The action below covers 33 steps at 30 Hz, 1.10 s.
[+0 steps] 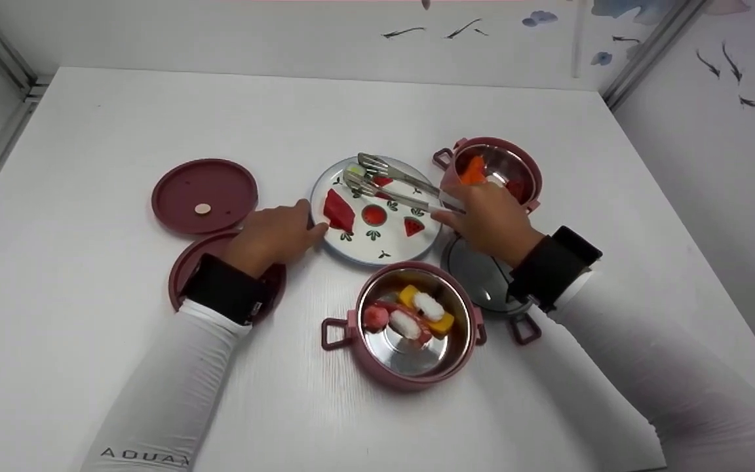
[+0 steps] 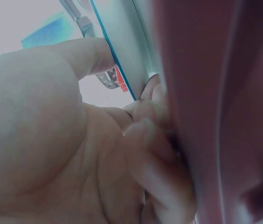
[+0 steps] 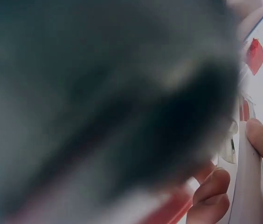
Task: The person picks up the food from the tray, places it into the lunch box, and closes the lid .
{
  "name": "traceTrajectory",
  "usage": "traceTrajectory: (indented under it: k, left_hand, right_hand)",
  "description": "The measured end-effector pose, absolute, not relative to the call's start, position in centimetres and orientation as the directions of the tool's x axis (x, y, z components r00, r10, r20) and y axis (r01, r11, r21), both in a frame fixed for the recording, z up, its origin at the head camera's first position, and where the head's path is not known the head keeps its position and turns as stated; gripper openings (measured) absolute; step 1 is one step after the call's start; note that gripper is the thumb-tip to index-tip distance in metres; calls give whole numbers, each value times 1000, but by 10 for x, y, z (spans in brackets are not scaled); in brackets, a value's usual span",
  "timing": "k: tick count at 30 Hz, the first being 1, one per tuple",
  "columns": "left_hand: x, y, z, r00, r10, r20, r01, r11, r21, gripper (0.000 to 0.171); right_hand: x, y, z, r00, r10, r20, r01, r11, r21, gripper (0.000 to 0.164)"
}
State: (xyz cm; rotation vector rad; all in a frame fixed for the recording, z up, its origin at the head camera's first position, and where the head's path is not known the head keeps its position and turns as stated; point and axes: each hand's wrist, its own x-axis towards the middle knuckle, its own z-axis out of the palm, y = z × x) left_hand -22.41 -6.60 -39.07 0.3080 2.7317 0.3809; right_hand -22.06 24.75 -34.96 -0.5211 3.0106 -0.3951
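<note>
My right hand holds metal tongs by their white handles. The tong tips reach over the far left part of a round plate with a blue rim and watermelon pattern. Between the tips lies a small pale green-and-white piece; whether they squeeze it I cannot tell. At the plate's left edge my left hand grips the rim, its thumb on the blue edge and its fingers at the underside. A red toy piece rests on the plate close to that hand.
A pink pot holding several toy food pieces stands in front. Behind my right hand another pot holds orange and red pieces. A glass lid lies under my right wrist. Two dark red discs lie left, one bearing a beige round.
</note>
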Motion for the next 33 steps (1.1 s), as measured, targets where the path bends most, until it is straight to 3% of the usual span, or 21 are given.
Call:
traceTrajectory:
  k: [20,25,33]
  left_hand:
    - [-223,-64,-388,-907,269,-325,165,935,313,51]
    - [-222,-64,-388,-905,275,-324,171,933,315,50]
    - [-222,-66,-389,-906,269,-326,162,934,320,50]
  right_hand:
    - [-200,269,-353,-930,-347,122,-368,885,-286,45]
    - [-175,285,-347,-902,-380,206,-429,846,-316,45]
    - [-111,313,-339,-797,-463,387,-578,772,-265,42]
